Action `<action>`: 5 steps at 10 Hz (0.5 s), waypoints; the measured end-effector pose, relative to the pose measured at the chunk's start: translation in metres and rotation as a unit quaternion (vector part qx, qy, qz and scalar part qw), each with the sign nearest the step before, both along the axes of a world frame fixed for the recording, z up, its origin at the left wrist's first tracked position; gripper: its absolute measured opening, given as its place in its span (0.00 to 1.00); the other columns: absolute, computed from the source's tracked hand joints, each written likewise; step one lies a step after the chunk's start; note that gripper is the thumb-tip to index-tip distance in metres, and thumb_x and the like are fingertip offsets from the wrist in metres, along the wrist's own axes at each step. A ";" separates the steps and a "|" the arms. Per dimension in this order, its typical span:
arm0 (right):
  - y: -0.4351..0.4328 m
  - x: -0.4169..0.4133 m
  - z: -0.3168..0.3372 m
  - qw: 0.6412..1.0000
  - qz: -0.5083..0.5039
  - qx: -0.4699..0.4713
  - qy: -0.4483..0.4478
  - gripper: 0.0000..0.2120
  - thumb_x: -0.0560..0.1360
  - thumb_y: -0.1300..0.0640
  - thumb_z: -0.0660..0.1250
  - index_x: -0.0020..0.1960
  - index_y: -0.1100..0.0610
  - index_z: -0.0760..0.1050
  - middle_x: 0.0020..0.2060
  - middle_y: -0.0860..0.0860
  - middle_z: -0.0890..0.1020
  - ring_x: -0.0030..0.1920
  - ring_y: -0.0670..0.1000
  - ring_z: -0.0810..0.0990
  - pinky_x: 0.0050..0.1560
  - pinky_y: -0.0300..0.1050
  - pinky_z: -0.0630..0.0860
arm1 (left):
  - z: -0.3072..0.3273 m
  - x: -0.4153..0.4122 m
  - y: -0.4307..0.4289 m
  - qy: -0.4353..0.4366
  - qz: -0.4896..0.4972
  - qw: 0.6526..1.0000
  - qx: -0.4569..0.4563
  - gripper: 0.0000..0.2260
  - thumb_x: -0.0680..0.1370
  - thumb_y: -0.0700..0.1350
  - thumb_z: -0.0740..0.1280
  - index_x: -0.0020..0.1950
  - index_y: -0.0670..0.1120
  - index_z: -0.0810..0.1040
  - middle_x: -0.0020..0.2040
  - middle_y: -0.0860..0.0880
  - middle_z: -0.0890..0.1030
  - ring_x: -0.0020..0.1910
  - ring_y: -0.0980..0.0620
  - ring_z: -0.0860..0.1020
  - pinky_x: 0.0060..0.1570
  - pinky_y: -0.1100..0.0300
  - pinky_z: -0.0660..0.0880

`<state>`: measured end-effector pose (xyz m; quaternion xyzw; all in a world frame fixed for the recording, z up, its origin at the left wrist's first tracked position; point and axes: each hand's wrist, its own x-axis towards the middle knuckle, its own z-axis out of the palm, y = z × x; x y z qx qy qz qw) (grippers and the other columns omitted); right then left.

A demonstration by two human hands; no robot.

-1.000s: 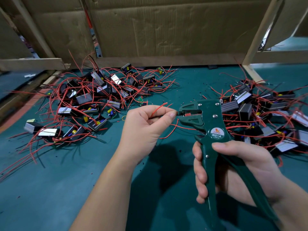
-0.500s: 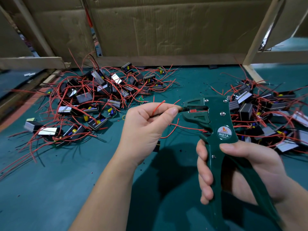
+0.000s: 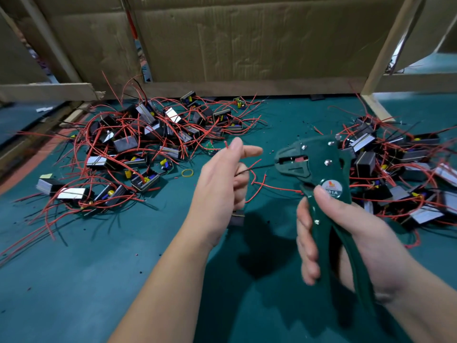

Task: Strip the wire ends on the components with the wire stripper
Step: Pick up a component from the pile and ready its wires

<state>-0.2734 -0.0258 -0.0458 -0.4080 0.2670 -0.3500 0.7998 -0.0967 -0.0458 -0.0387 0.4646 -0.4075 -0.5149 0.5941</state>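
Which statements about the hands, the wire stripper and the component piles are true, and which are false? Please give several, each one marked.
1. The right hand grips the green wire stripper. True.
2. A black wire runs from the left hand to the stripper's head. True.
3. Components lie only on the left. False: the left pile and the right pile flank the hands.
4. The table mat is red. False: it is teal.

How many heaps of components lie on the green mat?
2. The left heap lies left of the left hand; the right heap lies behind the wire stripper and right hand, partly hidden.
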 end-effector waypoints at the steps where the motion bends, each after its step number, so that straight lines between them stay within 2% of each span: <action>1: -0.001 0.000 0.001 0.998 0.005 -0.057 -0.010 0.26 0.58 0.44 0.80 0.47 0.61 0.80 0.42 0.62 0.79 0.34 0.64 0.78 0.37 0.58 0.77 | -0.001 -0.006 0.002 0.189 -0.055 0.980 0.003 0.23 0.69 0.64 0.61 0.50 0.46 0.74 0.28 0.53 0.59 0.23 0.57 0.54 0.24 0.66 0.55; 2: 0.005 0.002 -0.003 0.987 0.056 -0.136 0.070 0.26 0.59 0.43 0.79 0.51 0.56 0.81 0.39 0.68 0.80 0.36 0.64 0.80 0.37 0.52 0.77 | -0.002 -0.006 0.008 0.385 -0.102 0.917 -0.009 0.29 0.69 0.69 0.57 0.53 0.45 0.72 0.37 0.47 0.62 0.33 0.53 0.60 0.32 0.60 0.62; 3: 0.009 0.007 -0.001 0.982 0.048 -0.154 0.103 0.21 0.62 0.51 0.74 0.54 0.56 0.80 0.36 0.69 0.80 0.35 0.60 0.80 0.35 0.43 0.77 | -0.004 -0.007 0.009 0.398 -0.103 0.911 0.008 0.33 0.69 0.73 0.53 0.55 0.46 0.70 0.53 0.44 0.60 0.42 0.46 0.59 0.34 0.59 0.66; 4: 0.006 0.004 -0.006 0.984 -0.008 -0.151 0.097 0.26 0.60 0.49 0.77 0.57 0.52 0.80 0.37 0.67 0.81 0.36 0.63 0.81 0.37 0.50 0.77 | 0.000 -0.003 0.001 0.295 -0.050 0.954 0.014 0.33 0.70 0.70 0.53 0.58 0.45 0.71 0.55 0.41 0.67 0.49 0.44 0.66 0.40 0.56 0.71; 5: -0.001 -0.002 -0.002 0.974 -0.141 -0.166 0.066 0.29 0.59 0.49 0.79 0.59 0.55 0.79 0.46 0.63 0.83 0.37 0.66 0.82 0.39 0.60 0.80 | -0.012 0.020 -0.004 -0.303 0.196 0.932 -0.031 0.15 0.80 0.51 0.58 0.65 0.48 0.72 0.58 0.46 0.72 0.58 0.51 0.68 0.61 0.63 0.61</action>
